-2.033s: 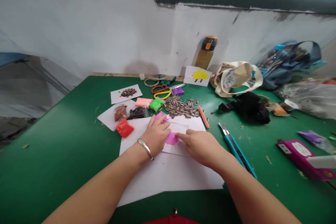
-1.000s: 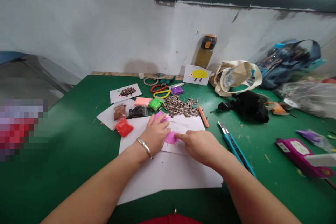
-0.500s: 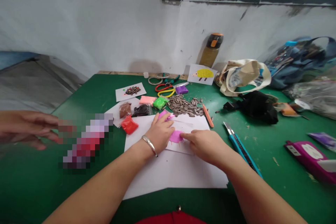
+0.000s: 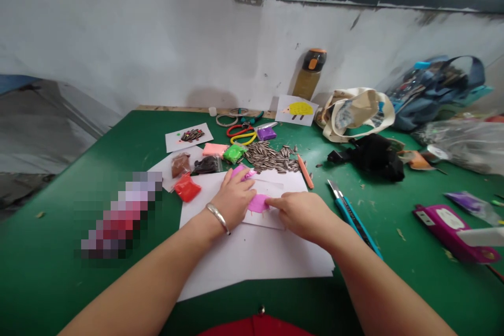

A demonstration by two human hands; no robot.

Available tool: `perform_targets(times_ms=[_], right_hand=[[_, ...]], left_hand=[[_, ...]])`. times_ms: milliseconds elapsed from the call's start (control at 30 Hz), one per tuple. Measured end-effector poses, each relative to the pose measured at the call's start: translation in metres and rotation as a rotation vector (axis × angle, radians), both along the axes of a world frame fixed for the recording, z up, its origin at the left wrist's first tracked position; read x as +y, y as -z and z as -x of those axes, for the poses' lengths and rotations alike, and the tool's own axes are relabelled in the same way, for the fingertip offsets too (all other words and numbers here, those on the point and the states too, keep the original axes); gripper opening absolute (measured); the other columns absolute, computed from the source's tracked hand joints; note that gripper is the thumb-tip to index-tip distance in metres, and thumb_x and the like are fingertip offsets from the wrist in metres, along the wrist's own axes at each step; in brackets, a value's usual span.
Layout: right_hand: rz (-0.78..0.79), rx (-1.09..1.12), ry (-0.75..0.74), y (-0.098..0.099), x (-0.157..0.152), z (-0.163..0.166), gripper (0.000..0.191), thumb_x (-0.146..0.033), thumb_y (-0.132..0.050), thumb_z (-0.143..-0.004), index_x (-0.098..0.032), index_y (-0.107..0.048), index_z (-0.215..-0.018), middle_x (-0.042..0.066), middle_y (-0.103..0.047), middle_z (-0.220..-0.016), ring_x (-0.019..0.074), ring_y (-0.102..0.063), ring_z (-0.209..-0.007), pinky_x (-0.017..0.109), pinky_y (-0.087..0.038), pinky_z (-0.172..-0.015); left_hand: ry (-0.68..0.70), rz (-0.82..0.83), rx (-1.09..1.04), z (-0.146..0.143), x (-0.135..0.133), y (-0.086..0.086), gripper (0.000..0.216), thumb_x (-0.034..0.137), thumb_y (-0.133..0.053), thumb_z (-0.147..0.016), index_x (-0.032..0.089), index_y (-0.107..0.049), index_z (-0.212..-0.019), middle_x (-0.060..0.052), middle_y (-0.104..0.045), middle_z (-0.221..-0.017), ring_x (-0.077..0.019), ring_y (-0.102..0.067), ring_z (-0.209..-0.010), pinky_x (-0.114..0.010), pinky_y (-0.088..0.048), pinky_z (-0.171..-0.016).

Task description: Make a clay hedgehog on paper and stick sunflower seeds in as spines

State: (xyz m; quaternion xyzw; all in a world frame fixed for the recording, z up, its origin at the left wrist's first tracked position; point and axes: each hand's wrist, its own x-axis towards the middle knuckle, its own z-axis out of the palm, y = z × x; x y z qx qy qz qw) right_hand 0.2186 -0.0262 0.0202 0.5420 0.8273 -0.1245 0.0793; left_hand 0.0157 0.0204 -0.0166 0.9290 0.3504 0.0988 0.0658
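Observation:
Flat on a small white card, my left hand (image 4: 233,197) is open with its fingers stretched over the card's left side. A silver bangle circles that wrist. My right hand (image 4: 305,213) presses an outstretched index fingertip onto the right edge of a flattened pink clay patch (image 4: 258,203); its other fingers are curled, and nothing shows in them. Short orange lines are drawn under the patch. Beyond my left fingers lies a shiny pink packet (image 4: 240,172), partly hidden by them. Under the card are larger white paper sheets (image 4: 252,257).
Sunflower seeds (image 4: 271,157) are heaped behind the card, beside an orange clay tool (image 4: 305,171). Clay packets, including a red one (image 4: 187,187), lie left. A blue box cutter (image 4: 354,219) with its blade out lies right of my hand. Scissors (image 4: 244,136) lie behind.
Another person's hand at the left has gone out of view. The scene has shifted slightly left in the picture. My hands keep about the same places on the card and clay.

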Motion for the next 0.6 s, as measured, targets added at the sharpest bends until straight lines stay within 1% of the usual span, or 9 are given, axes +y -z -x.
perform_targets(times_ms=[167, 233, 300, 367, 467, 600], right_hand=[[0.021, -0.005, 0.026, 0.0013, 0.0015, -0.0059, 0.038, -0.021, -0.038, -0.085, -0.033, -0.064, -0.110, 0.003, -0.067, -0.087, 0.0171, -0.060, -0.076, 0.026, -0.032, -0.059], [0.005, 0.007, 0.023, 0.0023, 0.0015, -0.0031, 0.041, -0.020, -0.038, -0.085, -0.034, -0.060, -0.117, 0.003, -0.067, -0.089, 0.0171, -0.060, -0.076, 0.026, -0.032, -0.060], [-0.011, 0.011, 0.012, 0.0038, 0.0015, 0.0013, 0.048, -0.019, -0.039, -0.084, -0.036, -0.052, -0.127, 0.003, -0.068, -0.091, 0.0175, -0.061, -0.075, 0.026, -0.032, -0.058], [-0.013, 0.004, 0.003, 0.0053, 0.0017, 0.0038, 0.052, -0.020, -0.039, -0.084, -0.038, -0.048, -0.131, 0.003, -0.069, -0.091, 0.0182, -0.062, -0.075, 0.026, -0.031, -0.056], [-0.012, 0.002, 0.018, 0.0059, 0.0022, 0.0015, 0.051, -0.020, -0.040, -0.082, -0.039, -0.051, -0.128, 0.003, -0.069, -0.089, 0.0191, -0.062, -0.076, 0.026, -0.031, -0.056], [-0.033, 0.021, 0.039, 0.0055, 0.0023, -0.0004, 0.047, -0.020, -0.038, -0.082, -0.036, -0.056, -0.122, 0.002, -0.069, -0.090, 0.0190, -0.062, -0.077, 0.026, -0.032, -0.057]], left_hand=[[-0.005, 0.009, -0.007, 0.0004, 0.0002, 0.0001, 0.028, 0.004, -0.049, -0.076, 0.019, -0.064, -0.094, -0.009, -0.062, -0.113, -0.0335, -0.034, -0.132, -0.064, -0.017, -0.107], [-0.003, 0.004, -0.012, 0.0006, 0.0005, 0.0018, 0.028, 0.005, -0.049, -0.076, 0.019, -0.064, -0.095, -0.009, -0.062, -0.114, -0.0333, -0.034, -0.132, -0.063, -0.017, -0.107], [-0.003, -0.003, -0.017, 0.0008, 0.0007, 0.0037, 0.028, 0.005, -0.049, -0.076, 0.020, -0.064, -0.096, -0.008, -0.062, -0.115, -0.0332, -0.033, -0.132, -0.063, -0.017, -0.107], [-0.003, -0.006, -0.022, 0.0010, 0.0008, 0.0052, 0.029, 0.006, -0.049, -0.076, 0.020, -0.064, -0.097, -0.008, -0.062, -0.115, -0.0329, -0.033, -0.132, -0.063, -0.017, -0.107], [-0.001, -0.007, -0.022, 0.0013, 0.0004, 0.0056, 0.033, 0.005, -0.048, -0.074, 0.020, -0.064, -0.098, -0.008, -0.062, -0.116, -0.0331, -0.033, -0.132, -0.064, -0.016, -0.107], [-0.002, -0.002, -0.018, 0.0011, -0.0003, 0.0048, 0.034, 0.003, -0.048, -0.072, 0.019, -0.063, -0.098, -0.009, -0.062, -0.116, -0.0340, -0.032, -0.133, -0.064, -0.016, -0.107]])
